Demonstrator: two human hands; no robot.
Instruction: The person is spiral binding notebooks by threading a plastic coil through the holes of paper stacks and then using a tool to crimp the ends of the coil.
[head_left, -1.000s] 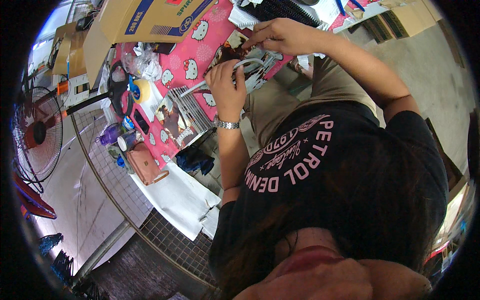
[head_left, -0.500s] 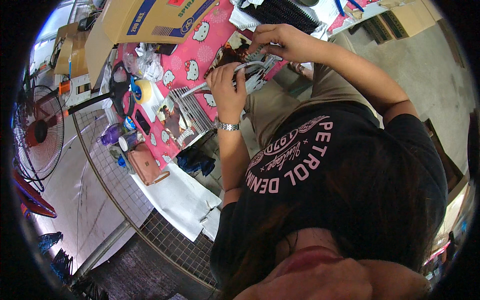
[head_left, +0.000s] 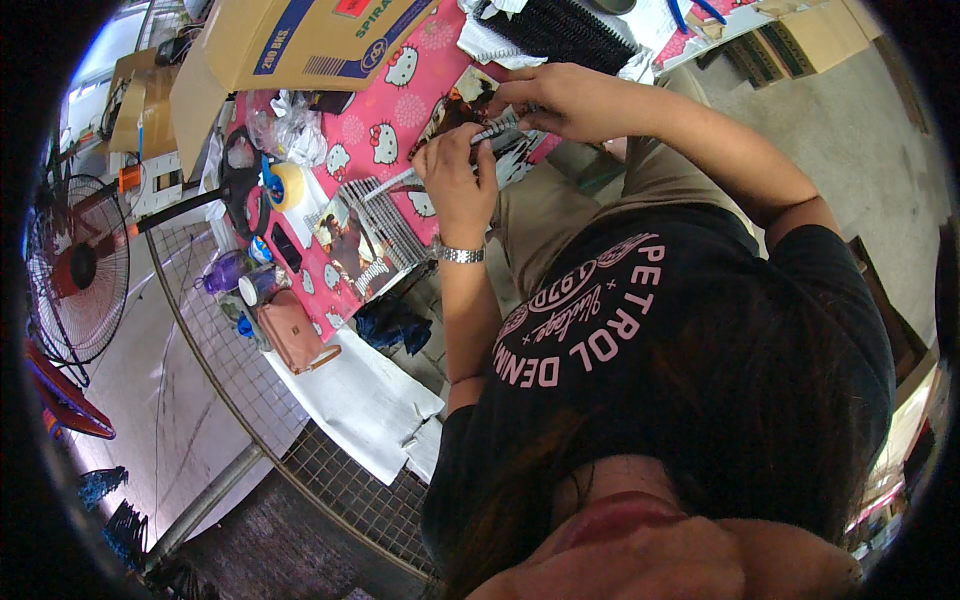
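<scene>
My left hand (head_left: pixel 455 180) has its fingers closed on a grey spiral binding coil (head_left: pixel 497 127) at the edge of a notebook with a dark picture cover (head_left: pixel 470 88). At the coil's other end, my right hand (head_left: pixel 570 103) pinches it with bent fingers. The notebook lies on the table's near edge, partly hidden by both hands. A thin pale end of the coil (head_left: pixel 390 185) sticks out past my left fingers. To the left rests a stack of coil-bound notebooks (head_left: pixel 370 245), its grey coils facing my left wrist.
A large open cardboard box (head_left: pixel 320 45) stands on the pink patterned tablecloth (head_left: pixel 350 120). Black coils (head_left: pixel 555 35) lie on white paper at the back. A tape roll (head_left: pixel 287 185), a phone (head_left: pixel 287 247) and a pink pouch (head_left: pixel 295 330) sit at the left, near a fan (head_left: pixel 80 265).
The coil bowed out in a loop between my hands before; now it runs straighter along the notebook's edge. My right hand has come slightly lower and nearer my left.
</scene>
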